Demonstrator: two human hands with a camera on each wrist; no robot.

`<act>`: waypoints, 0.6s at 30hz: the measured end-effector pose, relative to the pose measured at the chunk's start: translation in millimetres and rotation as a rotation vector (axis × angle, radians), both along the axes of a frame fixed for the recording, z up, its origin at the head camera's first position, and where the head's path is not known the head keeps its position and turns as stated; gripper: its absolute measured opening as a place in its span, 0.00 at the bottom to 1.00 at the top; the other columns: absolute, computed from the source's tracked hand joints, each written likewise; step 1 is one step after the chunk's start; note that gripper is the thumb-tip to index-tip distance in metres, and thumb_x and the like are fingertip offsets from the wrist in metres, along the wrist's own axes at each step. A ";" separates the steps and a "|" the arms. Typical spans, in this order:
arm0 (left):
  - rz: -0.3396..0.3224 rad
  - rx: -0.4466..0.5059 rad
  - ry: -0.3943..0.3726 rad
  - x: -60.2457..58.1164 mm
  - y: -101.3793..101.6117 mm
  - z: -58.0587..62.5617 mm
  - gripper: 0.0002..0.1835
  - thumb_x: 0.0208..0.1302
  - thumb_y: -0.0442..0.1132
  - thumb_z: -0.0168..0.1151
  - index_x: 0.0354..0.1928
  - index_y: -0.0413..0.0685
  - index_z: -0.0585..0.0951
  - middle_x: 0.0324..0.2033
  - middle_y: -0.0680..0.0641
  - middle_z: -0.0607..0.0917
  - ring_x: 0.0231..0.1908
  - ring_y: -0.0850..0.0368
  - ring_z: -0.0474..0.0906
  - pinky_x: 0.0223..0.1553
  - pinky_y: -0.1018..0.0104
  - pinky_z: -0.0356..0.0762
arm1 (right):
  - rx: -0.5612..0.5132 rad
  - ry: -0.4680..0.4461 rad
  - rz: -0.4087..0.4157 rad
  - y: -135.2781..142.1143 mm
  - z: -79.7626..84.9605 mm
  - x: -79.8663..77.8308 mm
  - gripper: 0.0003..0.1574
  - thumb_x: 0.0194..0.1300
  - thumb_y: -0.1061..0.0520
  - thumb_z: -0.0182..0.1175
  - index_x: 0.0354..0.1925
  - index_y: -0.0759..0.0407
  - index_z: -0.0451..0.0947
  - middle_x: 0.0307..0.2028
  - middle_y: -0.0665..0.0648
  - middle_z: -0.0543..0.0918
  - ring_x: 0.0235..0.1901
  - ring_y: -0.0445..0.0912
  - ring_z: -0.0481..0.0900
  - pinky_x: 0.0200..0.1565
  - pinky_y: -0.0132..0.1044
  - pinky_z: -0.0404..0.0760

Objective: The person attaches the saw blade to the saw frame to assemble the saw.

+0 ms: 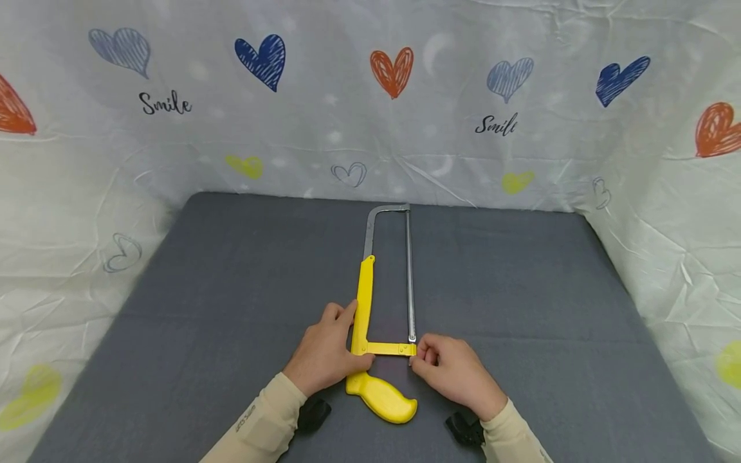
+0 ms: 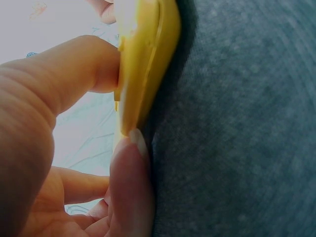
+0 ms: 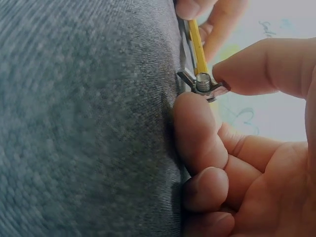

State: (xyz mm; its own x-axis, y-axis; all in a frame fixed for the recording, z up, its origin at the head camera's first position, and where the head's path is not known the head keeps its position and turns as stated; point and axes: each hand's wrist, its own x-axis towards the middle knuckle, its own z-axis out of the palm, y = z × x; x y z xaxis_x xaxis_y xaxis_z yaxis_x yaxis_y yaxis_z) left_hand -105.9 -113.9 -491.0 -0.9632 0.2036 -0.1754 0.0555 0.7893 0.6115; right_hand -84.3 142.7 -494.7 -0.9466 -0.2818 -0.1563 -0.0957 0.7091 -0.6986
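A hacksaw (image 1: 363,289) lies flat, its yellow handle (image 1: 386,400) toward me and its grey metal bow pointing away. Its blade (image 1: 410,276) runs along the right side. My left hand (image 1: 324,354) grips the yellow frame just above the handle, with the thumb on one face and a fingertip at the edge in the left wrist view. At the frame's near right corner, my right hand (image 1: 454,373) pinches a metal wing nut (image 3: 213,92) between thumb and index finger. The threaded bolt end (image 3: 203,81) shows in the nut's middle. The head view hides the nut behind the fingers.
Dark grey cloth (image 1: 260,257) covers the table under the saw. A white curtain (image 1: 324,116) printed with hearts and "Smile" hangs behind and at both sides. Black wrist devices (image 1: 465,429) sit under both forearms.
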 end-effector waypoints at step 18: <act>0.002 0.010 -0.003 1.2 -1.0 1.1 0.57 0.57 0.51 0.80 0.85 0.44 0.62 0.56 0.42 0.74 0.22 0.53 0.72 0.26 0.64 0.74 | -0.042 -0.042 -0.017 0.9 1.7 -1.1 0.08 0.69 0.52 0.70 0.32 0.45 0.81 0.21 0.44 0.76 0.17 0.37 0.68 0.23 0.32 0.67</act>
